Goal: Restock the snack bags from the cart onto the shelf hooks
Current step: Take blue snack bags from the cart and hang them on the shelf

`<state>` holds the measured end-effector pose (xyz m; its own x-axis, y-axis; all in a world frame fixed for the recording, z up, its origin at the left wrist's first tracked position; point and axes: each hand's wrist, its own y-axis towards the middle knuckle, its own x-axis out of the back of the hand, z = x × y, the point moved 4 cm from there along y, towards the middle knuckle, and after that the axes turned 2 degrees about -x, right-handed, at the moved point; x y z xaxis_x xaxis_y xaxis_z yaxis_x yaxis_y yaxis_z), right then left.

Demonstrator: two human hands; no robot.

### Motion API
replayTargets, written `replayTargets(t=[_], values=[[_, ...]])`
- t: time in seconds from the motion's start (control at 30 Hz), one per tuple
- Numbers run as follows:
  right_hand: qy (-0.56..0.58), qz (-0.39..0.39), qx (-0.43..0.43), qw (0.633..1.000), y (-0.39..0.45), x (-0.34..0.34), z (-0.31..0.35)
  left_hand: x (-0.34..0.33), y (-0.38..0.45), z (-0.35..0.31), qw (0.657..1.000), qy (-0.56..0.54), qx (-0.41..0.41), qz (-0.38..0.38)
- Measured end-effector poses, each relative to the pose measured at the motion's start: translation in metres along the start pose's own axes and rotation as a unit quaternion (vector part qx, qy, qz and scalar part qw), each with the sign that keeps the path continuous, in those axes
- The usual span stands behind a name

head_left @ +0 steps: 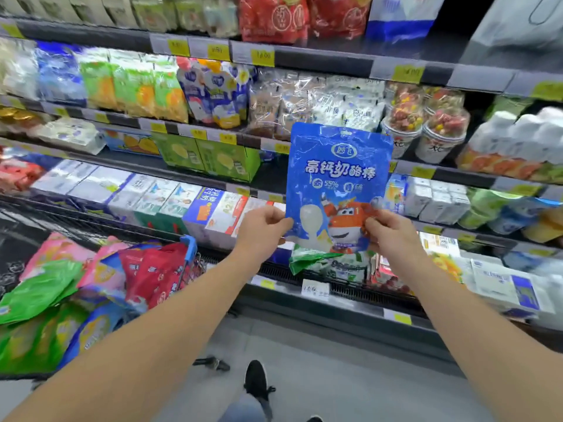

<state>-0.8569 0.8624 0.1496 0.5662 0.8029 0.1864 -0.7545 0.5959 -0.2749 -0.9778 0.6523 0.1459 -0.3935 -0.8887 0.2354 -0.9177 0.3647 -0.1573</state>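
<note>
The cart [189, 245] holds piled snack bags [48, 287]; the shelves [320, 60] carry cartons [179, 199] and cups [438, 132].

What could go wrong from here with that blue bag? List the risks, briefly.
1. The left hand and right hand pinch only the bottom corners of the blue snack bag, so its unsupported top may flop and the hang hole could miss a hook.
2. No free hook is visible; the bag may get forced in among the packed shelf goods.
3. The bags piled in the cart sit heaped near its edge and could spill if bumped.
</note>
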Motion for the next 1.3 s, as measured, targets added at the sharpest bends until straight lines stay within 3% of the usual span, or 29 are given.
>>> replayTargets(t=[0.2,0.33,0.5,0.63,1.17,1.3], values=[[-0.155,-0.071,-0.019,0.985,0.028,0.017,-0.036,-0.038,0.042,0.033,0.993,0.083,0.023,0.084],[-0.169,-0.076,-0.101,0.977,0.052,0.015,-0.076,-0.058,0.072,0.069,0.983,0.071,0.086,0.148],[-0.183,-0.084,-0.154,0.967,0.073,0.003,-0.104,-0.070,0.105,0.103,0.971,0.114,0.109,0.182],[-0.178,-0.104,-0.163,0.965,0.093,-0.004,-0.116,-0.079,0.135,0.121,0.969,0.125,0.132,0.167],[-0.255,-0.194,-0.069,0.945,0.215,0.037,-0.147,-0.168,0.230,0.142,0.986,0.087,0.073,0.121],[-0.209,-0.218,-0.034,0.953,0.251,0.046,-0.144,-0.186,0.259,0.138,0.992,0.054,0.057,0.102]])
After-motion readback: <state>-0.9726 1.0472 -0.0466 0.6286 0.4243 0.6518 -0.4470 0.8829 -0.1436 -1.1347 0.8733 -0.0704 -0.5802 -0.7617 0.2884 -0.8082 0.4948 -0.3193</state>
